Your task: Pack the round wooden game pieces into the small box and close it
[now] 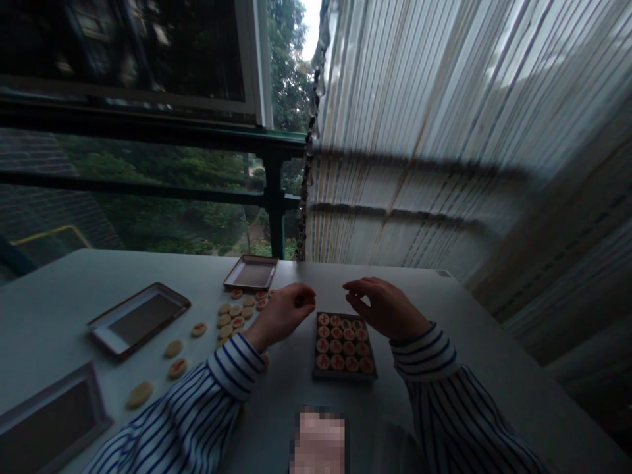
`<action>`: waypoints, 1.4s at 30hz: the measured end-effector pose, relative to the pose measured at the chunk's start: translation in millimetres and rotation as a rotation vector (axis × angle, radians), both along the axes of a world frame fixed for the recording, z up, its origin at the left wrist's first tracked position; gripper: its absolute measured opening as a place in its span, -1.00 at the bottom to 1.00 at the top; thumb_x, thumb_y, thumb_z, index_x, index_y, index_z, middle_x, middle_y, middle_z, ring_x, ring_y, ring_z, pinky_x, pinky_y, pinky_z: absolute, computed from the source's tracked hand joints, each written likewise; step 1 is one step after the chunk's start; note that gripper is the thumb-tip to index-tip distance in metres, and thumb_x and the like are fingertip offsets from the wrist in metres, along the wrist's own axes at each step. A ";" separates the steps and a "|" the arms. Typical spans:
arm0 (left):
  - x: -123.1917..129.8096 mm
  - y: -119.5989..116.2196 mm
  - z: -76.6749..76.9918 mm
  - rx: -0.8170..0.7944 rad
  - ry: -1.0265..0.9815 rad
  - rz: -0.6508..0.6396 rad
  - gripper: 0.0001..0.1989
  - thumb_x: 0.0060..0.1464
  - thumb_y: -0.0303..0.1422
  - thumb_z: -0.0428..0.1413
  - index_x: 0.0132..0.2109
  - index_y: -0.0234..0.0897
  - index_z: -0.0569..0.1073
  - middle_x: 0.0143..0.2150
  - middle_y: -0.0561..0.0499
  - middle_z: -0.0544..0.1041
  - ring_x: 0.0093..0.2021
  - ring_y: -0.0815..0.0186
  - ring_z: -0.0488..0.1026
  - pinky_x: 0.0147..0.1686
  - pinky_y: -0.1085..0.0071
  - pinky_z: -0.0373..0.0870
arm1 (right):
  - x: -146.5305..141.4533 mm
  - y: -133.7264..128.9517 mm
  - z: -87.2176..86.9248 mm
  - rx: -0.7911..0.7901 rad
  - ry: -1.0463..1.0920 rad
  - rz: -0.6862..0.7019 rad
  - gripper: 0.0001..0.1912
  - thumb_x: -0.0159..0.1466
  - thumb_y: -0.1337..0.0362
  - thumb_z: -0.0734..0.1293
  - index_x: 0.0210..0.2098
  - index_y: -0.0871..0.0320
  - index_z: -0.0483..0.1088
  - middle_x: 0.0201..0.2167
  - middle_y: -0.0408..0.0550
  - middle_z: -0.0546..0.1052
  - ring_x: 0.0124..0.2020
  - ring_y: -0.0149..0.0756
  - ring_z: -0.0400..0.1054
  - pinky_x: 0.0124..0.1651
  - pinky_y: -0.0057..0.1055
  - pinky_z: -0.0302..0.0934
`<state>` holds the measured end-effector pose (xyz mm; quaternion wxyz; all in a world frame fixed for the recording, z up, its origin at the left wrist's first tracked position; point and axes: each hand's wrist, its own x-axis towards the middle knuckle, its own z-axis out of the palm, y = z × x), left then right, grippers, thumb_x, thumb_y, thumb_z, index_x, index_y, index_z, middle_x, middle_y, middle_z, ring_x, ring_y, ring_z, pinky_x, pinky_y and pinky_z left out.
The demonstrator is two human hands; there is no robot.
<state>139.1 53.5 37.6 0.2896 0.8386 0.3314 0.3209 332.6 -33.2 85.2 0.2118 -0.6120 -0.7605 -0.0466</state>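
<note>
The left hand (pixel 282 312) curls its fingers toward the thumb, though I cannot tell whether it pinches anything, while the right hand (pixel 389 309) bends loosely, thumb and fingers parted. Between them and slightly nearer the viewer, a shallow box (pixel 344 378) on a white desk (pixel 474 368) holds 16 round pieces (pixel 336 347), mostly marked in red, in 4 rows of 4. To the left lie loose discs (pixel 225 320), some plain, some red-marked, and 3 shallow trays (pixel 143 320); beyond stand a railing (pixel 274 178) and a string curtain (pixel 385 112).
</note>
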 end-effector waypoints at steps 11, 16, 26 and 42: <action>1.3 -1.3 1.6 -0.138 -0.043 -0.033 -0.86 -0.10 -0.39 0.05 -0.32 -0.30 0.43 -0.38 0.02 0.52 -0.36 0.36 0.45 -0.32 0.46 0.35 | -2.0 2.6 -7.2 -0.034 -0.030 0.029 -0.74 0.20 0.27 0.16 -0.14 0.11 0.36 -0.34 -0.06 0.48 -0.33 -0.37 0.34 -0.25 -0.42 0.18; 1.1 -2.6 3.1 -0.152 -0.033 -0.030 -0.85 -0.10 -0.36 0.07 -0.32 -0.28 0.46 -0.38 0.03 0.52 -0.37 0.36 0.44 -0.34 0.47 0.34 | -5.7 5.3 -11.2 -0.071 -0.056 0.047 -0.74 0.20 0.27 0.16 -0.15 0.11 0.36 -0.34 -0.06 0.48 -0.32 -0.35 0.34 -0.25 -0.41 0.18; 2.4 -6.4 8.1 -0.212 -0.035 -0.042 -0.78 -0.07 -0.26 0.05 -0.30 -0.27 0.49 -0.36 0.00 0.54 -0.36 0.33 0.44 -0.32 0.44 0.32 | -12.7 4.9 -13.7 -0.101 -0.055 0.056 -0.74 0.20 0.25 0.17 -0.16 0.12 0.37 -0.33 -0.03 0.48 -0.33 -0.35 0.34 -0.27 -0.43 0.17; 4.6 -10.4 13.3 -0.259 -0.127 -0.115 -0.77 -0.02 -0.27 0.02 -0.30 -0.32 0.47 -0.40 -0.01 0.51 -0.40 0.37 0.41 -0.40 0.48 0.31 | -22.0 6.0 -18.2 -0.126 0.136 0.065 -0.75 0.21 0.20 0.16 -0.20 0.09 0.39 -0.41 -0.09 0.53 -0.40 -0.38 0.39 -0.34 -0.48 0.18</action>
